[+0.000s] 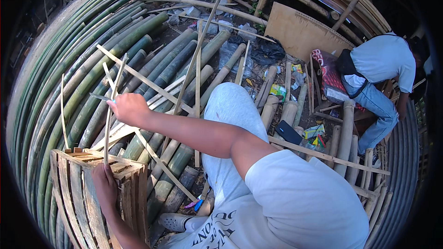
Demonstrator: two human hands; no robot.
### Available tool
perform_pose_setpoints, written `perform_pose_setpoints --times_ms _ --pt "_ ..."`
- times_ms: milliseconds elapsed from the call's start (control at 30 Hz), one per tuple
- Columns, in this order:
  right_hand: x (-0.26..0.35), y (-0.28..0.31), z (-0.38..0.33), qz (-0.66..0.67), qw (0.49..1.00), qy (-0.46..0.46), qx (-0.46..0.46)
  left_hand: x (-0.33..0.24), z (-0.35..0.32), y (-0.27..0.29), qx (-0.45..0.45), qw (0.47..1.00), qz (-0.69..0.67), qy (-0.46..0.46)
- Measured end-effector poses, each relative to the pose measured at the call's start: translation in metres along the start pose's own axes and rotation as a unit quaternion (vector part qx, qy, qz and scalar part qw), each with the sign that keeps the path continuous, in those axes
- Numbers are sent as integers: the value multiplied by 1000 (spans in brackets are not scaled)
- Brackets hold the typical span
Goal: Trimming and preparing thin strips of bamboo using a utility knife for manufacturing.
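My right hand is closed on a knife, whose blade sticks out to the left. The blade crosses a thin, upright bamboo strip near its upper part, and the handle is mostly hidden by my fingers. Lower down, my left hand grips the bottom of that strip at the top edge of a slatted wooden crate. The crate stands at the lower left. Other split bamboo strips lean and cross beside and behind my hands.
Long green bamboo poles lie in rows on the left and under the strips. A dark phone rests on cut bamboo right of my knee. Another person bends forward at the right, near a plywood sheet. Wrappers litter the ground.
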State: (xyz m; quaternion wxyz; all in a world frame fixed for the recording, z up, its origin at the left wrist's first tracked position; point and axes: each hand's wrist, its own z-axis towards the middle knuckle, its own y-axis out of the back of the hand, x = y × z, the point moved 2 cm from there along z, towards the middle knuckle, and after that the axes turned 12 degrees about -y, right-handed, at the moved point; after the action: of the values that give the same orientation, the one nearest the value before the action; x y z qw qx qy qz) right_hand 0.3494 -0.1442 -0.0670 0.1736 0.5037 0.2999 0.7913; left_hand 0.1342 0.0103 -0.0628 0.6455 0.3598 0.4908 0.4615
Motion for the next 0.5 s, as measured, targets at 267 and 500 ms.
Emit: perform_pose_setpoints --times_ms 267,500 --pt "14 2 -18 -26 986 98 133 7 -3 0 -3 999 -27 17" --pt "6 -15 -20 0 996 76 44 3 1 0 0 1000 -25 11"
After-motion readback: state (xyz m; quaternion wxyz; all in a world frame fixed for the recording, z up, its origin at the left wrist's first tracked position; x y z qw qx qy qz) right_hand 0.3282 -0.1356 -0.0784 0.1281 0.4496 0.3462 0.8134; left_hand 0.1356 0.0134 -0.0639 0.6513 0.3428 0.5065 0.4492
